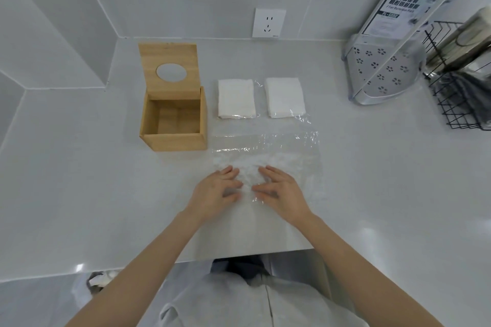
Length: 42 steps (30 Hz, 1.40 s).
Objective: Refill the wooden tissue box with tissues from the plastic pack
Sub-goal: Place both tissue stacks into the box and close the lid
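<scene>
The wooden tissue box [174,142] stands open and empty on the counter, its lid with a round hole [170,60] tipped up at the back. To its right lie two white tissue stacks, one [236,98] beside the box and another [284,97] further right. A clear plastic pack [281,146] is spread flat in front of them. My left hand [216,192] and my right hand [281,194] rest flat on the plastic's near part, fingers apart, close together.
A wall socket [269,22] sits behind the tissues. At the right stand a perforated metal corner rack [385,71] and a black wire basket [462,87] holding packets. The counter's front edge [159,264] runs just below my forearms.
</scene>
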{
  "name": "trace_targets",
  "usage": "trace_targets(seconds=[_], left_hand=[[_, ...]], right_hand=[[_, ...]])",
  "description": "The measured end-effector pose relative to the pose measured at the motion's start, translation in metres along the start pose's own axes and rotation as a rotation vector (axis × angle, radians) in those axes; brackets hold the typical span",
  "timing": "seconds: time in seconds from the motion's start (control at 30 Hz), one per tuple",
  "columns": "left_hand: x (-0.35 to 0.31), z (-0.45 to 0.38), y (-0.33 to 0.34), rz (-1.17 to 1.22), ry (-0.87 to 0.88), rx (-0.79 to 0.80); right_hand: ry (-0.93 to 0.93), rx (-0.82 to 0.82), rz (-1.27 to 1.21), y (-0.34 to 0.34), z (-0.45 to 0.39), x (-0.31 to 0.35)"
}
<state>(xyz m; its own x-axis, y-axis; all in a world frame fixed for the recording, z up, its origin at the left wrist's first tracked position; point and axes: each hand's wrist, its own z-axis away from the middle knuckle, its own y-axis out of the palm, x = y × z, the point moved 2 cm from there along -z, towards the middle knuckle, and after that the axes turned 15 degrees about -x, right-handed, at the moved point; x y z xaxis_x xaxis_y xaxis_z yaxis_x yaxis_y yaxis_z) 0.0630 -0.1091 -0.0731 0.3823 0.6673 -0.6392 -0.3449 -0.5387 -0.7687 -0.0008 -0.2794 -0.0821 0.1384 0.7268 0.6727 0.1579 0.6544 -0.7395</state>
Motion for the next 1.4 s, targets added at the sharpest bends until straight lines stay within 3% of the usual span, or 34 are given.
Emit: trace_targets(seconds=[0.17, 0.37, 0.5, 0.6, 0.73, 0.87, 1.0, 1.23, 1.4], left_hand=[[-0.001, -0.003, -0.001, 0.098, -0.078, -0.018], [-0.010, -0.011, -0.009, 0.199, -0.197, -0.138], [-0.016, -0.007, -0.012, 0.251, -0.160, -0.250], [-0.020, 0.002, -0.013, 0.237, -0.065, -0.365], [-0.021, 0.014, -0.011, 0.256, 0.066, -0.363], [-0.019, 0.020, -0.011, 0.247, 0.074, -0.425], [-0.008, 0.012, -0.016, 0.311, -0.242, -0.404], [0.006, -0.029, -0.018, 0.603, -0.855, -0.599], [0.007, -0.038, -0.019, 0.854, -0.958, -0.585]], right_hand=[[0.037, 0.030, 0.019, -0.004, -0.006, 0.006], [-0.032, -0.232, -0.014, -0.018, -0.001, 0.042], [-0.159, -0.032, 0.014, -0.011, 0.011, 0.051], [-0.155, 0.099, 0.051, 0.001, 0.005, 0.039], [-0.128, 0.096, 0.183, 0.011, -0.016, 0.024], [-0.095, 0.099, 0.315, 0.011, -0.033, 0.019], [-0.071, 0.094, 0.323, 0.015, -0.033, 0.017], [-0.126, -0.021, 0.268, 0.010, -0.034, 0.017], [-0.180, -0.024, 0.285, 0.019, -0.043, 0.013]])
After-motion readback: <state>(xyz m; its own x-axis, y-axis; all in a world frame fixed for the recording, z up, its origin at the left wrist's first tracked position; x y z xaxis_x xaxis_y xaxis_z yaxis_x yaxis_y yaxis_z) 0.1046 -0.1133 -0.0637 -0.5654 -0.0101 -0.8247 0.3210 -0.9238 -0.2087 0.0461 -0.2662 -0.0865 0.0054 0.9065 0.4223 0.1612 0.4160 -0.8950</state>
